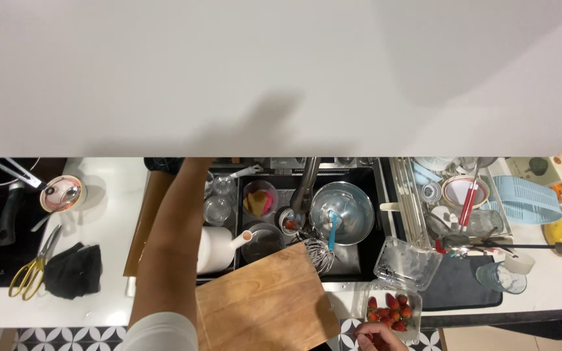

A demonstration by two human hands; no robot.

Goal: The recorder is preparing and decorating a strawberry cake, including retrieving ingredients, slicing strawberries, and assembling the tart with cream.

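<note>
Reaching hand: my right hand (378, 337) is low by the edge, fingers curled at red, bumpy strawberries (390, 311); I can't tell if they pinch one.
Box: clear, shiny plastic box (412, 325), lid open.
Board: flat, smooth wooden board (265, 305), just beside the box.
Sink: dark, square sink (375, 195) with a round, shiny metal bowl (343, 211).
Other arm: my left arm (167, 247) goes up; its hand is hidden.

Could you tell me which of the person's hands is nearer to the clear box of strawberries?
Right. The right hand is at the near left corner of the strawberry box, fingers about touching it. The left arm reaches up and away past the cutting board; its hand is hidden.
</note>
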